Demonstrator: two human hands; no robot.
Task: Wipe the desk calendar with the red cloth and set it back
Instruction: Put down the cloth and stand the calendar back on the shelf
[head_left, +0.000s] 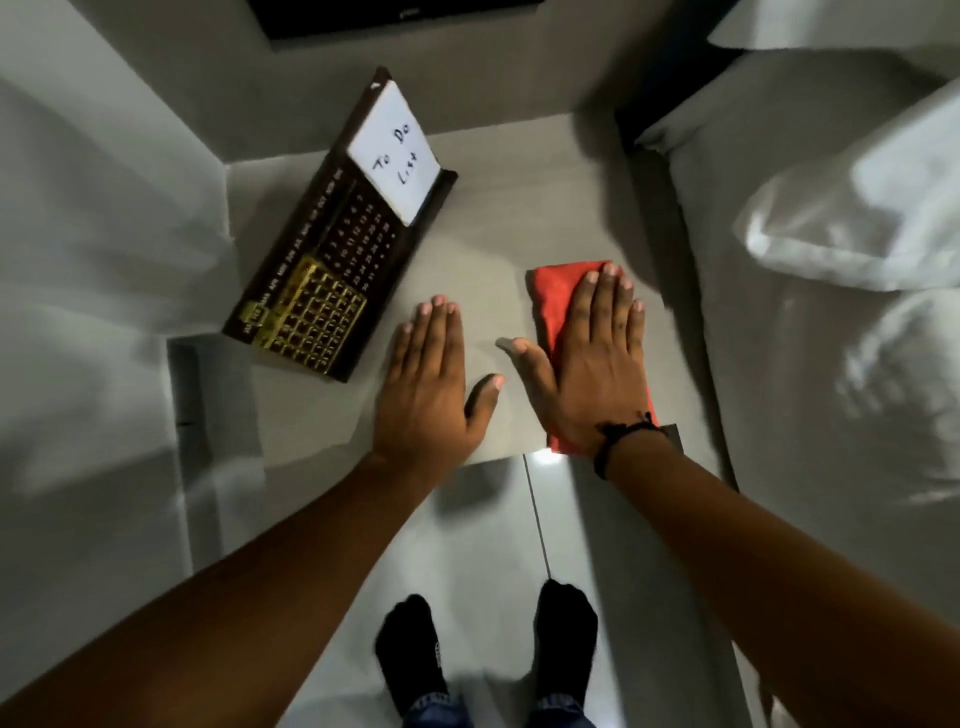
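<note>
Standing at the table's near edge, feet in dark socks (485, 660) on pale floor tiles. Left hand (431, 384) lies flat and spread on the bare table (488, 244), holding nothing, likely braced for balance. Right hand (592, 364), fingers straight, presses flat on the folded red cloth (550, 296), pinning it, not gripping; a dark cord bracelet (618, 439) circles the wrist. Farther left, the desk calendar (337, 244) leans at an angle, untouched, white "To Do List" pad (397, 156) in its upper slot. Wiping looks not yet begun.

Grey bedside table (519, 171) between white bedding (831, 218), glossy tiled floor (493, 519) below.
</note>
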